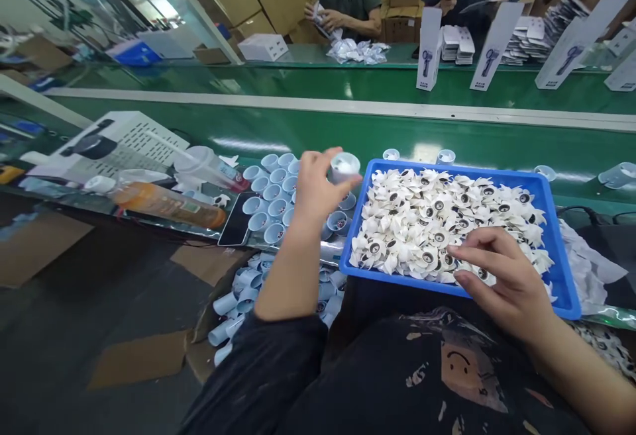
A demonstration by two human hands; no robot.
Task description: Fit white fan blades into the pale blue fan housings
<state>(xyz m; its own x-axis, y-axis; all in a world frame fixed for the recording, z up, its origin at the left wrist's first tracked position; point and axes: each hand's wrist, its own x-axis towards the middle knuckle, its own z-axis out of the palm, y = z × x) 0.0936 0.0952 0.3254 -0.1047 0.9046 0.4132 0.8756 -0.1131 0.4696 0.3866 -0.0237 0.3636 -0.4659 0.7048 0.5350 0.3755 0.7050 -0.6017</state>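
Between the thumb and fingers of my left hand (320,187) is a pale blue plastic cup (344,166) with something white inside, held upright just left of the tray. My right hand (501,276) hovers over the front right part of the blue tray (566,276), thumb and forefinger apart, with nothing visible between them. Heaped in that tray are many white finned fan wheels (427,223) with dark round centres. Rows of similar blue cups (277,208) stand left of the tray, some with small parts inside; my left forearm hides a few.
More cups (243,296) lie in a box below. A phone (235,220), an orange drink bottle (159,203) and a plastic jug (206,163) sit to the left. A green conveyor (278,124) runs behind, carrying several cups. Two people work across it beside white boxes (428,51).
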